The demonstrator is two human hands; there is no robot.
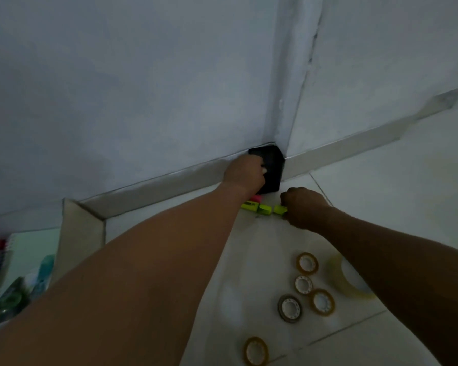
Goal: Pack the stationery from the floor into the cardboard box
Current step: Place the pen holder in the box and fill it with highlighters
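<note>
In the far wall corner stands a black holder [273,167], and my left hand [245,173] grips its near edge. Just in front of it lie a pink highlighter [256,198] and two yellow-green highlighters [257,207]. My right hand [303,207] is closed on the end of another yellow-green highlighter [278,209]. Several small tape rolls [306,263] and one wide clear tape roll [348,278] lie on the white floor nearer to me. The cardboard box [77,233] is at the left, its flap upright, with notebooks and pens inside.
Pale walls meet in a corner straight ahead, with a skirting strip [354,143] along the floor. White floor tiles [397,196] spread out to the right of my arms.
</note>
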